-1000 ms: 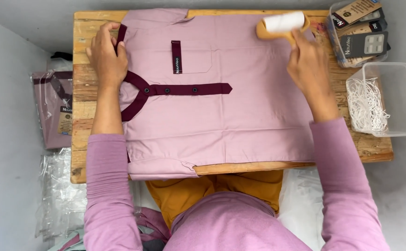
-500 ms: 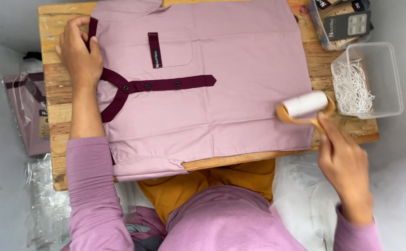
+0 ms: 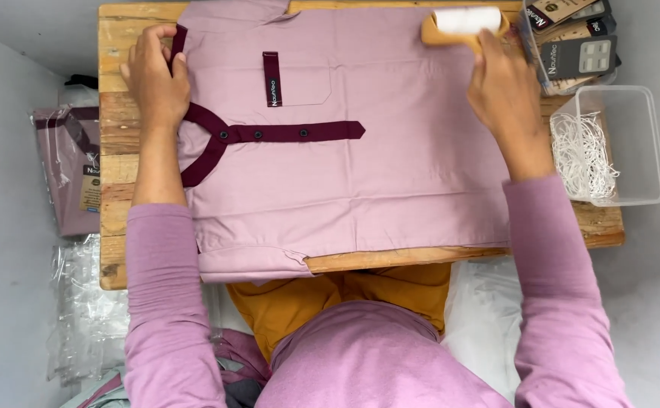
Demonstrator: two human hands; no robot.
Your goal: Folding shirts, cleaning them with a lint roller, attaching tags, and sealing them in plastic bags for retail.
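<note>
Wooden table: folded mauve shirt lies flat across it, maroon placket at left. Left hand, fingers curled together, presses the collar at far left. Right hand, fingers clamped on a lint roller, holds it on the shirt's far right edge. Clear plastic tub of white cords at right.

The right hand covers the lint roller's handle, so only the white roll and its tan frame show. The top edge clips the shirt's collar end and the tray of dark tags. Under the left hand the collar band disappears. The shirt hides most of the table. At the left, the bagged shirt is half tucked behind the table edge, its label too small to make out.
</note>
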